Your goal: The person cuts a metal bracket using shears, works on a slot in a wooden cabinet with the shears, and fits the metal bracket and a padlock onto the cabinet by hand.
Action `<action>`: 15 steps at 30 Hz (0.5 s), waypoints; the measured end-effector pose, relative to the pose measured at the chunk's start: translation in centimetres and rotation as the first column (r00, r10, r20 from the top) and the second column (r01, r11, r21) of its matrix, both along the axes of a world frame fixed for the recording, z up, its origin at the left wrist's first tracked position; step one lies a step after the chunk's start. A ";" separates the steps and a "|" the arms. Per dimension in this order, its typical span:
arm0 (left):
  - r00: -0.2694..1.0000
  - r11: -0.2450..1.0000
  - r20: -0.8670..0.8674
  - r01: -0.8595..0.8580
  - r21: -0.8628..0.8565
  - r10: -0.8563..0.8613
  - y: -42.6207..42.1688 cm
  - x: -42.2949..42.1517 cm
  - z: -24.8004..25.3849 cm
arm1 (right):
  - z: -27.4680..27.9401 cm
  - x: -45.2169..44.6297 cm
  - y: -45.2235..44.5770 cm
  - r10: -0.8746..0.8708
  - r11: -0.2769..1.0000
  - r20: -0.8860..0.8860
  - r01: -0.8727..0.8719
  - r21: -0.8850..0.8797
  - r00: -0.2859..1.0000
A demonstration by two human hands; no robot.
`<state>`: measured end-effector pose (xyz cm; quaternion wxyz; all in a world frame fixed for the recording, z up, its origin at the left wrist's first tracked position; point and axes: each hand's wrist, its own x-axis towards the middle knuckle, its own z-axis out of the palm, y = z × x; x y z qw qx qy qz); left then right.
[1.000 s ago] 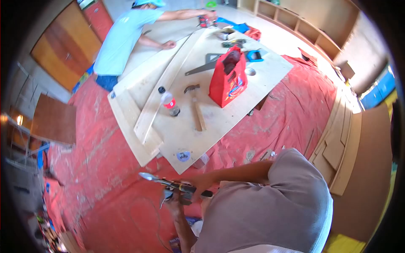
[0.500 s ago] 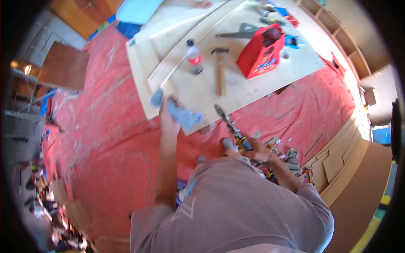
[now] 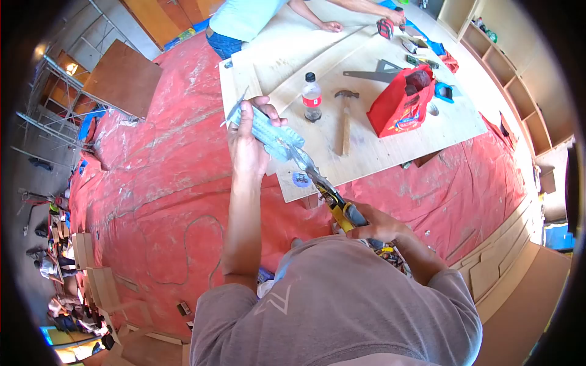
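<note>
My left hand (image 3: 249,146) is closed around a light blue, crumpled packet (image 3: 273,137), thumb on one side and fingers behind it. The packet is held up over the near left corner of the plywood sheet (image 3: 366,171). In my right hand (image 3: 379,223) is a pair of snips (image 3: 329,198) with yellow and grey handles and a metal head. Their tips meet the packet's lower end; whether the jaws are closed on it I cannot tell. Beyond my hands a cola bottle (image 3: 312,100) stands on the sheet, and a hammer (image 3: 346,125) lies beside it.
A red bag (image 3: 397,107), a handsaw (image 3: 372,76) and a red drill (image 3: 387,27) are on the plywood. A co-worker's hand (image 3: 331,27) rests at its far side. Red sheeting (image 3: 165,201) covers the floor. Scaffolding (image 3: 55,116) stands left, wooden shelving (image 3: 519,91) right.
My left hand has raised and tilted the packet. The snips have moved up until their tips meet it. The view has shifted, showing more of the co-worker and the drill.
</note>
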<state>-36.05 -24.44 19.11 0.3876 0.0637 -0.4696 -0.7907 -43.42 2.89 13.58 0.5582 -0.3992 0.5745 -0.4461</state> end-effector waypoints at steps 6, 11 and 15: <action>1.000 1.000 -0.027 0.007 0.000 -0.007 -0.7 1.7 2.0 | 1.8 0.6 -0.8 0.030 1.000 -0.179 -0.030 0.005 0.983; 0.998 0.998 -0.057 0.022 0.056 -0.019 -2.2 3.5 2.9 | 1.8 0.7 -0.9 0.038 0.997 -0.225 -0.052 -0.056 0.974; 0.996 0.995 -0.076 0.053 0.082 -0.047 -2.1 3.9 2.8 | 2.0 1.0 -1.0 0.012 0.995 -0.215 -0.033 -0.093 0.977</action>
